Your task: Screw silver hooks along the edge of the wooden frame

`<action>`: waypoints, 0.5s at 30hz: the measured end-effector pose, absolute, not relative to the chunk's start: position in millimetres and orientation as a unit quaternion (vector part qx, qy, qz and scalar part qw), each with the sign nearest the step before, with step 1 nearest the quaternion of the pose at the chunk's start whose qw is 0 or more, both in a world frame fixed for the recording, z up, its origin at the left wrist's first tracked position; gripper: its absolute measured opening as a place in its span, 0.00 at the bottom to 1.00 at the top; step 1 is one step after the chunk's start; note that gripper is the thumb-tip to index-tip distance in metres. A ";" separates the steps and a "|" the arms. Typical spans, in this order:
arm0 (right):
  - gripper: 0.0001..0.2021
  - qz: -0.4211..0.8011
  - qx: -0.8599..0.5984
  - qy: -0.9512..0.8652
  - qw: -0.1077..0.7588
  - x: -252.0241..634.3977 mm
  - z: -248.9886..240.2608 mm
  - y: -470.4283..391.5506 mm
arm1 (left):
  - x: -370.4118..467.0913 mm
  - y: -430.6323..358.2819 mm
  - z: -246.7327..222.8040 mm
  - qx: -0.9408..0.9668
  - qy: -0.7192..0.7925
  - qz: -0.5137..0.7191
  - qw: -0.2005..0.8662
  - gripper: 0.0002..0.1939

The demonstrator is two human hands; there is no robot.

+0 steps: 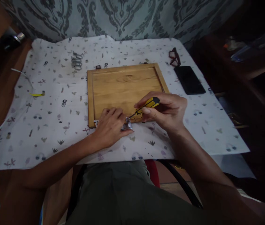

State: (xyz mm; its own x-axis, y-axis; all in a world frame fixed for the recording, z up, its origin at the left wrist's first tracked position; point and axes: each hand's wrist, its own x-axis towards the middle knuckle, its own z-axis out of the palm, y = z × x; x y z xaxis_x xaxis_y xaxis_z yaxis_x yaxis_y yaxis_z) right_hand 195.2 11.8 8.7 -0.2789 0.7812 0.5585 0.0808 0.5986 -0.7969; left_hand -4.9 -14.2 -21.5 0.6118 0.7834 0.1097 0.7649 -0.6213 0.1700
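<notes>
Screwdriver (149,104), yellow-and-black, tilts in right grip (167,109).

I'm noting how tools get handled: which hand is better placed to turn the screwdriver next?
Probably the right hand: it holds the screwdriver, tip pointing at the metal piece by the near edge of the wooden panel. The left hand lies over that edge, thumb beside the metal piece.

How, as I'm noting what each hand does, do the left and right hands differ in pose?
The left hand lies back-up across the near edge of the board, while the right hand holds the screwdriver between thumb and fingers. The left hand is right at the metal piece; the right hand is farther from it, with the screwdriver's tip pointing toward it. Both are bare.
</notes>
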 end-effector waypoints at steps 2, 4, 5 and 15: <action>0.07 0.298 -0.302 -0.732 0.533 194.0 6.9 11.8 | -4.5 -14.7 -20.4 0.895 0.434 0.084 0.053 0.27; 0.08 0.278 -0.307 -0.739 0.531 193.1 5.9 11.7 | -3.8 -15.1 -18.9 0.895 0.436 0.081 0.056 0.26; 0.08 0.275 -0.308 -0.742 0.528 192.9 5.8 11.5 | -3.5 -15.1 -18.0 0.894 0.437 0.078 0.059 0.26; 0.07 0.289 -0.307 -0.694 0.584 194.7 11.9 2.8 | -2.3 -14.1 -8.2 0.886 0.451 0.029 0.101 0.25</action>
